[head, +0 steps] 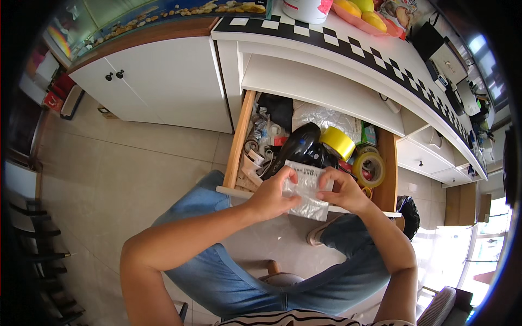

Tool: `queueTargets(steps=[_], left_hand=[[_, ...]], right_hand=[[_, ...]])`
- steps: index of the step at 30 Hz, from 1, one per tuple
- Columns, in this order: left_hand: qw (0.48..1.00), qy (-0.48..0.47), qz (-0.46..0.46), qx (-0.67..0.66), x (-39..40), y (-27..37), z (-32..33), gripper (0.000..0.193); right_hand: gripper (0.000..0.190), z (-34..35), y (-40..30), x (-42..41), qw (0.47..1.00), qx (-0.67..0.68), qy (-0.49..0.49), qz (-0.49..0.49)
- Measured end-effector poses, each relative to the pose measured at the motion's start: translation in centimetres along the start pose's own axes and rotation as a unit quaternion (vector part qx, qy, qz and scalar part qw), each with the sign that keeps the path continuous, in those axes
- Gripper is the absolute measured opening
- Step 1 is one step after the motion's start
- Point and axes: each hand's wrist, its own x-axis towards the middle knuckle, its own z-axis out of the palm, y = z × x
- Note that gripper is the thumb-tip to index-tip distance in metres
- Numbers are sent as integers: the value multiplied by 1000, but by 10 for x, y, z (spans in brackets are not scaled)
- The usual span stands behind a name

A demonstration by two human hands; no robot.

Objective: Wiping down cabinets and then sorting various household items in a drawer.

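A small clear plastic bag (308, 195) with printing along its top hangs between my hands, above the front edge of an open drawer (236, 138). My left hand (277, 195) pinches the bag's left side, and my right hand (340, 189) holds its right side near the top. Behind the bag, a black hair dryer (299, 142) lies among the drawer's contents. Beside it stands a roll of yellow tape (337, 142), with another tape roll (368, 169) to its right. A white plastic item (253, 165) and a cable lie at the drawer's left.
Above the drawer runs a white cabinet top with a checkered edge (301, 28), bearing a white tub (306, 8) and a pink fruit tray (383, 30). A fish tank (163, 16) stands at upper left. A black bin bag (408, 214) is right of the drawer.
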Motion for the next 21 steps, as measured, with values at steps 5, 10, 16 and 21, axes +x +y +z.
queueTargets(steps=[5,10,16,21], left_hand=[[990,108,83,-23,5,-1,0,24],[998,43,-14,-50,-2,-14,-13,9],[991,-89,-55,83,-21,-25,-37,30],[968,-185,-111,130,-29,-24,-35,61]], right_hand=[[48,28,-9,15,942,280,158,95],[47,29,1,21,963,227,-38,137],[37,-34,12,78,962,153,-108,198],[47,-13,92,201,978,-139,95,119]])
